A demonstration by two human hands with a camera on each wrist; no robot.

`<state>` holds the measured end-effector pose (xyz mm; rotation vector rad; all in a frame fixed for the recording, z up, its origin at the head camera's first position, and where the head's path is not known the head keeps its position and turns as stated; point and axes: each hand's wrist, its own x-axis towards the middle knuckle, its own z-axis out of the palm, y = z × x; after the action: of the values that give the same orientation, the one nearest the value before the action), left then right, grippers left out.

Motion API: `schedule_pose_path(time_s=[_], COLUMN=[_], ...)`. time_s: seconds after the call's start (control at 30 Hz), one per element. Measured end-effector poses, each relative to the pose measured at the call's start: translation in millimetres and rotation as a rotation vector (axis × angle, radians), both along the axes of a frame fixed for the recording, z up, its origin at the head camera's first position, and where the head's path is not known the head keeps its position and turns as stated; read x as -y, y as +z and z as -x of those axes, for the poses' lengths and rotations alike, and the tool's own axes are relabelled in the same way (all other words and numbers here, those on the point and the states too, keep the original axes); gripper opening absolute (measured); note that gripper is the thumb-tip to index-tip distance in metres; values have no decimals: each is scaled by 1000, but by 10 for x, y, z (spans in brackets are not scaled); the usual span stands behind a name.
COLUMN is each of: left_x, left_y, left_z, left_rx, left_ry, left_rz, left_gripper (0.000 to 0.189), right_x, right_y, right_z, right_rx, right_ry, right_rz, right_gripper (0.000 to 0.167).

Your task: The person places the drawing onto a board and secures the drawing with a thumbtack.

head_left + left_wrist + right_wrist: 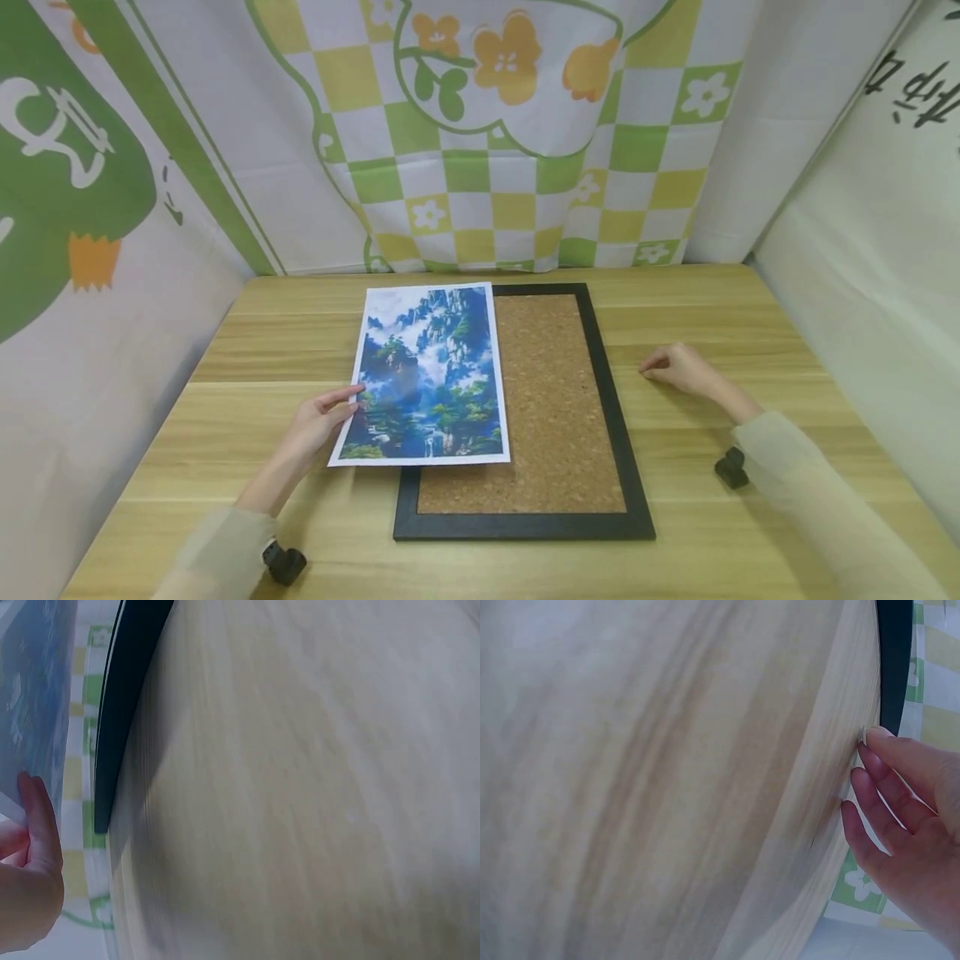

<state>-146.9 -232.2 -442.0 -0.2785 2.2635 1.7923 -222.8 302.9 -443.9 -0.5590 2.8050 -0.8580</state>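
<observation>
My left hand [318,421] pinches the left edge of a landscape print [427,375] between thumb and fingers. The print has a white border and shows blue mountains, mist and green trees. It is held over the left part of a cork board [555,400] with a black frame, hiding that part. A gap between the print and the frame shows in the left wrist view. To the right of the board is my right hand [682,371], thumb and index fingertips together on a small pale thing [865,735], too small to identify. Its other fingers are loosely bent.
The board lies on a wooden table [712,533], near its back edge. Behind hangs a curtain [517,175] with green and yellow checks and orange flowers. White printed cloths close off both sides. A small black device [283,562] is worn at each wrist.
</observation>
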Motion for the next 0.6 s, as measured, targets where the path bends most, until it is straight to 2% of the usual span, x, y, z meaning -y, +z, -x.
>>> schedule_pose_path(time_s=[0.13, 0.37, 0.5, 0.6], left_x=[-184, -475, -614, -704], left_y=[-1, -33, -43, -52], left_z=[12, 5, 2, -5], left_rx=[-9, -69, -61, -28], left_ry=[-22, -78, -83, -72], left_rz=[14, -1, -19, -30], left_gripper=[37, 34, 31, 30], right_x=[-5, -8, -7, -2], right_y=[-3, 3, 2, 3], right_z=[8, 17, 15, 15], right_rx=[2, 5, 9, 12], right_ry=[-5, -2, -4, -8], right_rz=[-4, 0, 0, 2], right_gripper=[10, 10, 10, 10])
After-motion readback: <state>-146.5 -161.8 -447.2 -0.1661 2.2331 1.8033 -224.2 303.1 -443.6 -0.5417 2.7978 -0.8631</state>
